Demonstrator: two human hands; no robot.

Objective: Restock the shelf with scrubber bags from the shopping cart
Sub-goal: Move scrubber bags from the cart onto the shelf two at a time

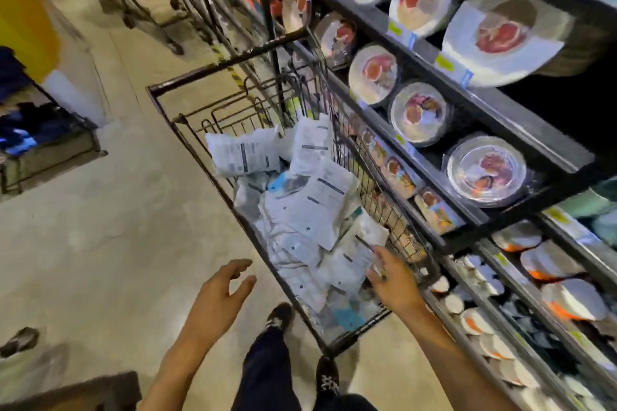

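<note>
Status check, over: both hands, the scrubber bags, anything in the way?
Left hand open, outside the shopping cart. Right hand open, reaching onto the scrubber bags piled in the cart; none held. Shelf alongside, right; nothing blocking the bags.

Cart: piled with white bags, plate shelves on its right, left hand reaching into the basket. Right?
No: the head view shows the right hand reaching into the cart over the white bags; the left hand hangs open over the floor outside it. Rest holds.
</note>
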